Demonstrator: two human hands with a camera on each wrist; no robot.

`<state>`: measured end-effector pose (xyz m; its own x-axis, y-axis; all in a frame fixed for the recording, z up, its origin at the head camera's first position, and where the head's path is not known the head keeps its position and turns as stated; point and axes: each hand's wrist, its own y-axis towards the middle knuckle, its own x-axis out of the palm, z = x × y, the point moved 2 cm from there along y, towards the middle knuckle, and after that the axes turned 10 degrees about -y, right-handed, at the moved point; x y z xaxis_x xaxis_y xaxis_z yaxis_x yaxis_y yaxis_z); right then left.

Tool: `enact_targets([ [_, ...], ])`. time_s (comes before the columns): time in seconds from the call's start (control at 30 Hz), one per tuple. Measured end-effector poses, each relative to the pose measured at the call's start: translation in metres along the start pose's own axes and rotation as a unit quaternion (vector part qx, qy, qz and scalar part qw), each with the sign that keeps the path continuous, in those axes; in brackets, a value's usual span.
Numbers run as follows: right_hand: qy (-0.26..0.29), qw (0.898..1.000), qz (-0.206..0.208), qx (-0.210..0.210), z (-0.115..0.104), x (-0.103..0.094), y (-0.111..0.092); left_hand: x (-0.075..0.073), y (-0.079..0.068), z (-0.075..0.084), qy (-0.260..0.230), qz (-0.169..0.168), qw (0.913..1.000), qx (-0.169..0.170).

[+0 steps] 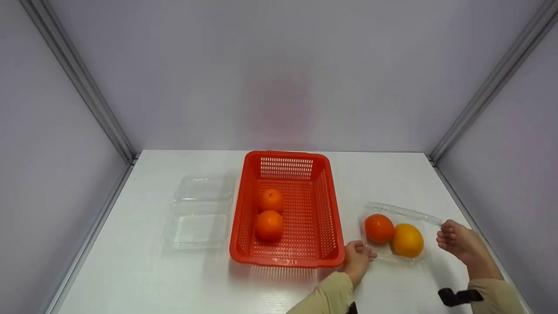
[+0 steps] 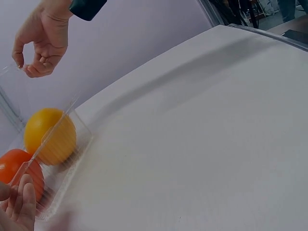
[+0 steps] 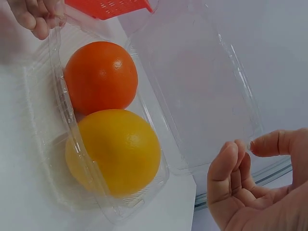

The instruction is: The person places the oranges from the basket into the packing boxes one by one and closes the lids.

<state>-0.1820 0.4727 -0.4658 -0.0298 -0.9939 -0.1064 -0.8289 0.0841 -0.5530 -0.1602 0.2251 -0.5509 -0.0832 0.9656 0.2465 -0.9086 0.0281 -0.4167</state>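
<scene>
A clear plastic clamshell box [image 3: 43, 125] stands on the table at the right, its hinged lid [image 3: 202, 91] raised. Inside sit a red-orange round fruit [image 1: 379, 228] and, beside it, a yellow-orange one [image 1: 408, 240]. My right hand [image 1: 460, 243] pinches a corner of the lid between thumb and fingertips, as the right wrist view shows. At the box's near left corner, my left hand [image 1: 358, 261] holds the rim between thumb and fingers, close beside the basket. Part of the left hand is cut off in the left wrist view.
A red perforated basket [image 1: 239, 218] stands left of the box, with two oranges [image 1: 270, 225] along its left side. Further left lies another clear plastic box [image 1: 198, 226], opened flat. Pale walls enclose the white table [image 1: 130, 270] at the back and both sides.
</scene>
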Motion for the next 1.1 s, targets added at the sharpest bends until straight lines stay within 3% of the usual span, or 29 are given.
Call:
enact_targets([
  [0.2,-0.028,0.999,-0.018,0.008,0.006,-0.003,0.0,0.0,0.001,0.0,-0.003,0.0,1.0,0.003],
  [0.53,-0.122,0.991,-0.06,0.022,0.03,-0.009,0.008,0.002,0.001,-0.001,0.001,0.014,0.9997,0.02],
  [1.1,-0.126,0.988,-0.084,0.021,0.046,-0.009,0.015,0.0,0.0,-0.002,0.014,0.017,0.9997,0.008],
])
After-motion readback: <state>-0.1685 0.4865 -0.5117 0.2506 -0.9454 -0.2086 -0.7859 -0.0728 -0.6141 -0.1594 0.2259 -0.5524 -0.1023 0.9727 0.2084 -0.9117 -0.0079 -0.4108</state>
